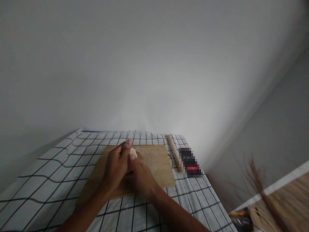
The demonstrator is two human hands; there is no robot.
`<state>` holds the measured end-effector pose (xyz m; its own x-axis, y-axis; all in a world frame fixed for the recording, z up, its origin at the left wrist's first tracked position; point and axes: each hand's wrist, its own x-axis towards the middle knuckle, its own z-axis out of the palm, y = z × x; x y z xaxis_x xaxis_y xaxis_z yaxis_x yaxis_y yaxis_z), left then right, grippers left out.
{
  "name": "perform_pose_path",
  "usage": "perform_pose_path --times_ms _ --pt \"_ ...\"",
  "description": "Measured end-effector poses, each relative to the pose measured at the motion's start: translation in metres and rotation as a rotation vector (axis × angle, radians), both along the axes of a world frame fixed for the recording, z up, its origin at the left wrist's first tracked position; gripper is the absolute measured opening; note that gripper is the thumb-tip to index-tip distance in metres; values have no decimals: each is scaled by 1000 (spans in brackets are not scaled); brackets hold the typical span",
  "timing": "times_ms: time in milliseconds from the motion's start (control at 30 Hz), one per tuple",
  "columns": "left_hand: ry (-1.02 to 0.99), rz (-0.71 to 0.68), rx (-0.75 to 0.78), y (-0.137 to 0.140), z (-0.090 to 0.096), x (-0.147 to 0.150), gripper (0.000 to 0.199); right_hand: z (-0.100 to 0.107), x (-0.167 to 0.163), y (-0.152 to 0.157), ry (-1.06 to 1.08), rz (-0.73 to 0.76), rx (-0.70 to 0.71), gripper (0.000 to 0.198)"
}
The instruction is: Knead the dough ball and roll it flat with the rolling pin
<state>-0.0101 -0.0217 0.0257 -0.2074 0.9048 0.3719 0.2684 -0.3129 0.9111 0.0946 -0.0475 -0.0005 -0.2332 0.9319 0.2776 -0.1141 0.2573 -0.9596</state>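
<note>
A small pale lump of dough (133, 152) shows between my two hands, above a wooden board (156, 161). My left hand (117, 164) is closed around its left side, with the thumb up and whitish, floury smears on the thumb tip. From the right, my right hand (141, 172) wraps against it, its thumb pressed on the dough. Most of the dough is hidden by the fingers. Faint white dusting marks the board's surface.
A wooden rolling pin (174, 153) lies right of the board, beside a blurred-out dark object (190, 162). A white tablecloth with black grid lines (125, 212) covers the table, which meets a pale wall (145, 80). Items sit on the floor at lower right.
</note>
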Motion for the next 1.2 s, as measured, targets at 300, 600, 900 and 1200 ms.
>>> perform_pose_path --times_ms 300,600,900,1200 --pt "32 -57 139 7 -15 9 23 -10 6 12 189 -185 -23 44" --pt "-6 -131 -23 6 -15 7 43 1 12 9 -32 -377 140 32" --pt "169 -23 33 6 -19 9 46 -3 12 13 -41 -418 37 40" --pt "-42 -104 0 -5 -18 17 41 4 17 21 46 -379 -121 56"
